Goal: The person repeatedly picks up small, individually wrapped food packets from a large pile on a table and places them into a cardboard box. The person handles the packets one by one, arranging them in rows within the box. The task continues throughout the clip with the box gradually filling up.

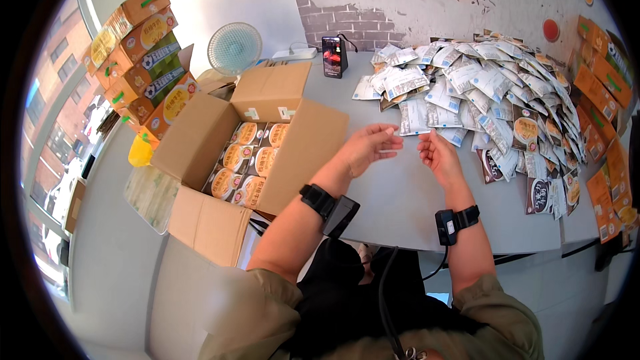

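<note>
My left hand is held over the grey table, empty, its fingers apart. My right hand faces it a short gap away, fingers loosely curled with nothing visible in them. Just beyond both hands lies the near edge of a large heap of sealed sachets, mostly white backs up, some showing brown printed fronts. Left of my hands stands an open cardboard box, flaps spread. Inside it, printed sachets lie face up in two columns.
A phone stands upright near the wall, left of the heap. Behind the box are a round fan and a white power strip. Printed cartons are stacked at the left and right. Wrist devices trail black cables.
</note>
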A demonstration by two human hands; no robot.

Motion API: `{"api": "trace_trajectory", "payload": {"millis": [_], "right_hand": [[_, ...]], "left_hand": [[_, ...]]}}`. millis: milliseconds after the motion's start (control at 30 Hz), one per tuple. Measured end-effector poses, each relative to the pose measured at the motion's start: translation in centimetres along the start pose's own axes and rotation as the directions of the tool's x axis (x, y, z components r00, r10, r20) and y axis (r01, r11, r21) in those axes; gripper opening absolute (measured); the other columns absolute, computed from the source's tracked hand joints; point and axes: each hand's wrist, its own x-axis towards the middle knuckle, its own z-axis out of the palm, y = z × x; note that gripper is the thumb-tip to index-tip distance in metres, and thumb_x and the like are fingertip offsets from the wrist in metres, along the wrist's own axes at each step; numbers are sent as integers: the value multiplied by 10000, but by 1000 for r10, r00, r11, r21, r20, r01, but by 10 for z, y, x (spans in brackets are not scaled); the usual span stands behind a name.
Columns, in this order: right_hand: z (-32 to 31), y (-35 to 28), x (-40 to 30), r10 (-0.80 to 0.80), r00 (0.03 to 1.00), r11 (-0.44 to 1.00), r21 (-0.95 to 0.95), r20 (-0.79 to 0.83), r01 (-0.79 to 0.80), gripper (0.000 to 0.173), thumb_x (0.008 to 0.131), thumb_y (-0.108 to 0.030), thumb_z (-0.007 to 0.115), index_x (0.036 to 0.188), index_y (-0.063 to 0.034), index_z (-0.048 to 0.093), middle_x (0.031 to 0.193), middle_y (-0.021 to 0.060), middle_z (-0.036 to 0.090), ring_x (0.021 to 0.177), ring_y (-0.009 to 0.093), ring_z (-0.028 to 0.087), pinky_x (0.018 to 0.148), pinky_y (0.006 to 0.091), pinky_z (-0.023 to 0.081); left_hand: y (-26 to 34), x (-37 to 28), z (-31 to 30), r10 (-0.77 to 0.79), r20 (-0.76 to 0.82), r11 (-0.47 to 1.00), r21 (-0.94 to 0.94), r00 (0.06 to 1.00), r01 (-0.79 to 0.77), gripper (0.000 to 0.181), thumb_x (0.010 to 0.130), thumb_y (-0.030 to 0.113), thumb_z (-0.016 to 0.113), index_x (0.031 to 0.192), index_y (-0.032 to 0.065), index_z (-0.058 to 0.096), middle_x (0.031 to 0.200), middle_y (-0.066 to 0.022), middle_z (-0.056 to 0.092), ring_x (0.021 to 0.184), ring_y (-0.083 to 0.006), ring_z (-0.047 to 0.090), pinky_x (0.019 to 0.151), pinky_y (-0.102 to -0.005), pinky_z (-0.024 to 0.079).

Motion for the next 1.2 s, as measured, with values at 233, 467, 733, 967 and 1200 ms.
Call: {"api": "trace_trajectory", "payload": {"millis": [233, 467, 733, 967, 1200], "right_hand": [[-1, 5, 2, -11, 1000, 1000, -24, 14, 12, 358, 917, -385, 479, 940, -46, 590, 745, 9, 590, 629, 74, 524, 558, 200, 389], [-3, 10, 2, 30, 999, 996, -86, -28, -32, 359, 901, -403, 501, 954, -59, 592, 755, 4, 596, 638, 68, 531, 564, 198, 394], [-12, 27, 14, 81, 994, 991, -104, -68, -88, 353, 887, -400, 528, 942, -56, 584, 768, 12, 597, 651, 71, 536, 569, 196, 398], [-1, 17, 37, 62, 993, 994, -87, -102, -71, 327, 890, -359, 529, 977, -48, 580, 785, 23, 601, 648, 78, 534, 569, 203, 399], [-25, -29, 136, 7, 963, 985, -166, -269, -54, 242, 881, -244, 538, 1018, -45, 515, 872, 84, 642, 663, 116, 581, 522, 215, 429]], "left_hand": [[-55, 2, -35, 20, 91, 919, -393, 996, 18, 475, 921, 330, 450, 1270, 16, 386, 1173, -186, 510, 1101, -273, 503, 954, -399, 410], [-64, 2, -48, 94, 71, 847, -530, 993, -42, 510, 901, 360, 466, 1276, 23, 386, 1187, -194, 504, 1113, -288, 490, 962, -417, 390], [-73, 5, -53, 88, -59, 807, -581, 994, -105, 440, 915, 325, 453, 1220, 10, 426, 1086, -167, 547, 1032, -267, 533, 898, -377, 435], [-78, 7, -56, 115, -75, 804, -578, 990, -137, 423, 910, 313, 460, 1199, 5, 445, 1042, -147, 580, 980, -246, 561, 875, -363, 454], [-77, 13, -51, 109, -67, 820, -558, 992, -128, 382, 921, 283, 433, 1189, 11, 454, 1014, -134, 584, 952, -226, 565, 847, -341, 466]]}}
